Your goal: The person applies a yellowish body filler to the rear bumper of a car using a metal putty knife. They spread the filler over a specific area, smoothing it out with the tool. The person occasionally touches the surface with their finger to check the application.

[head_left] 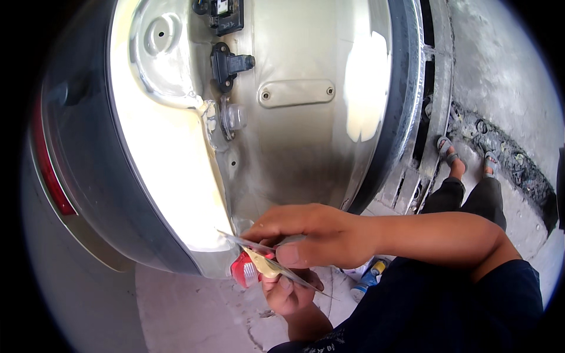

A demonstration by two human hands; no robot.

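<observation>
My right hand (pixel 315 235) reaches in from the right, its fingers closed on a thin flat spreader (pixel 234 237) whose edge is near the coated panel. Just below it, my left hand (pixel 291 294) grips a flat, thin plate (pixel 303 283) bearing a lump of cream-coloured filler paste (pixel 263 263). The right thumb overlaps the plate, and the two tools lie close together. Beside them is a vehicle body panel (pixel 294 147) of bare, shiny metal, with a broad cream filler coat (pixel 168 159) along its left part. A red and clear ribbed piece (pixel 244 270) shows behind the plate.
Black fittings (pixel 223 66) and a clear plastic piece (pixel 235 117) project from the panel. A dark bumper (pixel 94 153) with a red reflector strip (pixel 56 159) curves along the left. A blue can (pixel 366 285) stands under my right arm. Sandalled feet (pixel 452 154) stand by a floor grating (pixel 421 147).
</observation>
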